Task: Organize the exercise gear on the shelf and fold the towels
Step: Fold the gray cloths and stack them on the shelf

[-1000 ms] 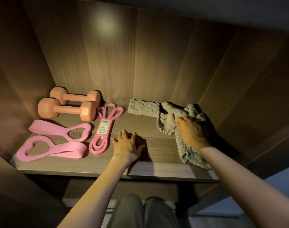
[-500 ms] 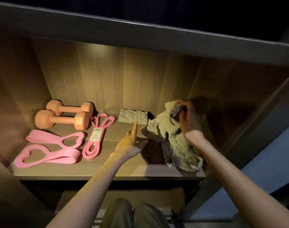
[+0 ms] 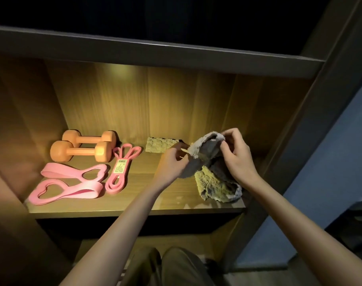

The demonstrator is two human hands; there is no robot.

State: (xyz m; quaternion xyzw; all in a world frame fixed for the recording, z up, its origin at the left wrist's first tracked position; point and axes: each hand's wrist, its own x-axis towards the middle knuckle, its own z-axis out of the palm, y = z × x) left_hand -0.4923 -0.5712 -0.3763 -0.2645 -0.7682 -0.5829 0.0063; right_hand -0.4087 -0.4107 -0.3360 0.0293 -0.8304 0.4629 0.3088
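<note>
Nearest the viewer, the person's trousered knees [image 3: 176, 265] show below the shelf [image 3: 134, 210], with both bare forearms reaching up over its front edge.

At the left front of the shelf lie two pink heart-shaped bands [image 3: 68, 189], flat and overlapping. At the right front, the lower end of the grey towel [image 3: 216, 187] rests crumpled on the board, close to the right side panel. The rest of the towel is lifted clear of the shelf.

The left hand [image 3: 172, 164] has its fingers curled and pinches the towel's left edge. The right hand [image 3: 235, 155] grasps the towel's upper edge between thumb and fingertips and holds it higher than the left. The cloth sags between the two hands.

Further in, a pink loop band [image 3: 120, 171] with a printed label lies lengthwise, just right of the heart-shaped bands. Behind these, two orange dumbbells [image 3: 81, 151] lie side by side, parallel to the back panel. A folded towel [image 3: 158, 144] sits at the rear centre, against the back panel, partly hidden by the left hand. An upper board [image 3: 155, 52] spans overhead.
</note>
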